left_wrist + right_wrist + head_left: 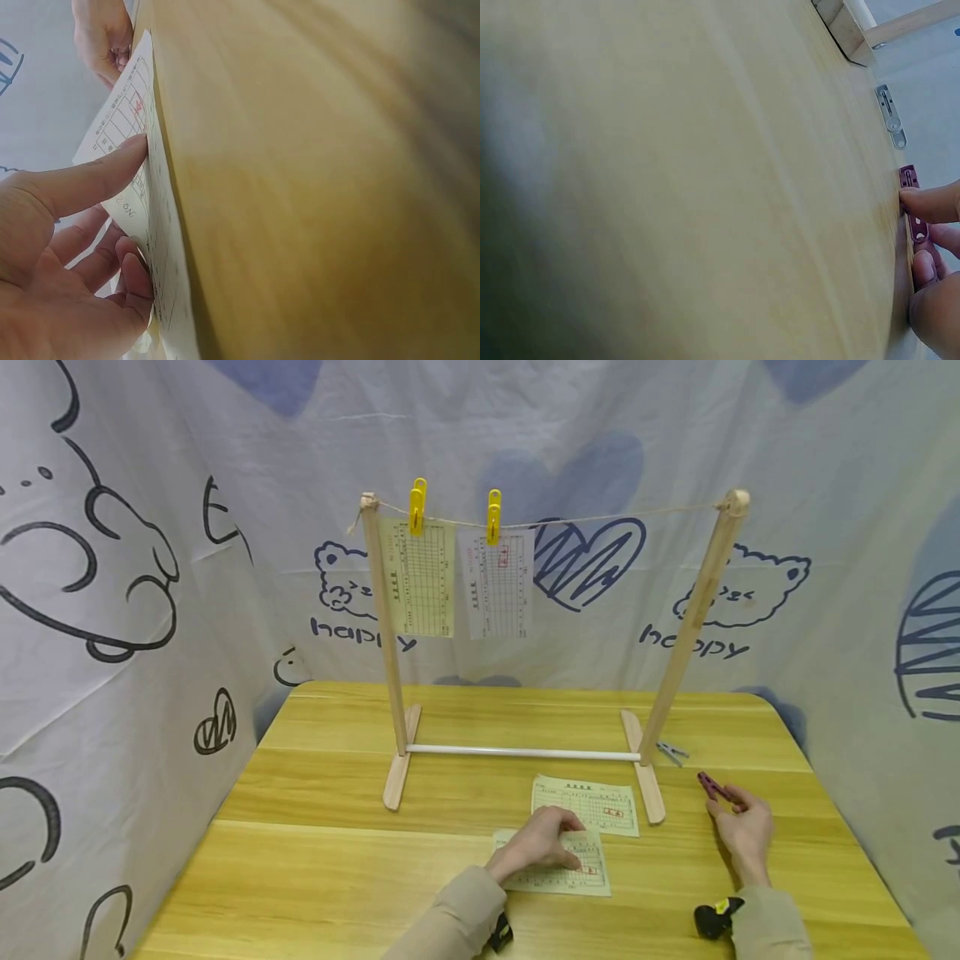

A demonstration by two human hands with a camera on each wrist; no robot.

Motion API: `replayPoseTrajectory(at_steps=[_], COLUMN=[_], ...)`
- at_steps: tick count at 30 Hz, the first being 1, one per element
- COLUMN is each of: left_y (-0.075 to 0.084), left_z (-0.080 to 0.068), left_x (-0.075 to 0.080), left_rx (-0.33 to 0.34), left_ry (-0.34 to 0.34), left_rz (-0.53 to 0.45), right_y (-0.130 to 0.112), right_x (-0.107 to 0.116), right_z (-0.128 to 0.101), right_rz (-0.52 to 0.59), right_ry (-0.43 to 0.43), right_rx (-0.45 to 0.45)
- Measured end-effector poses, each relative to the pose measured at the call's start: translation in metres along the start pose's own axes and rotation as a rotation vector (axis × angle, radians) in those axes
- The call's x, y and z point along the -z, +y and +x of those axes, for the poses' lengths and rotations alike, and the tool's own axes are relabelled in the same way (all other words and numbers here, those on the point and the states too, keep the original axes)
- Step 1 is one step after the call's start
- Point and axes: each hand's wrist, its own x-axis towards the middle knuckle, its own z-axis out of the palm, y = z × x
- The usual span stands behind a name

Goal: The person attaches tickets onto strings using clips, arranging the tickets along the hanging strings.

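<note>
Wood-grain tabletop (300,860), patterned cloth (450,435) behind. At right, the right hand (742,831) pinches a maroon clothespin (708,786). Near centre, the left hand (538,845) touches a pale yellow slip (592,870); grip cannot be confirmed. Second slip (585,802) lies just beyond.

Left fingers (136,279) curved, right fingers (742,796) pinched

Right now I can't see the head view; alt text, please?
A person's right grip pinches a maroon clip while the left grip touches a yellow slip on the table. Behind, yellow clips pin a yellow sheet and a white sheet to a string.
</note>
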Motion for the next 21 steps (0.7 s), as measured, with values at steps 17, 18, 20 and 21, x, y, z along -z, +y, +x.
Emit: replayPoseTrajectory(at_steps=[17,18,20,21], left_y=[0.0021,0.0022,0.0022,0.0021], left_z=[-0.0009,-0.0011,-0.0016,-0.0016], left_x=[0.0011,0.0012,0.0014,0.0015], left_rx=[0.013,0.014,0.016,0.015], left_ry=[-0.005,-0.004,-0.003,-0.002], left_rz=[0.01,0.011,0.004,0.005], right_y=[0.0013,0.0013,0.0012,0.0013], right_x=[0.0001,0.0002,0.0005,0.0003], right_z=[-0.0003,-0.0003,-0.0004,-0.0003], right_rz=[-0.032,-0.037,-0.045,-0.049], right_ry=[0.048,0.052,0.057,0.058], right_rx=[0.03,0.031,0.033,0.036])
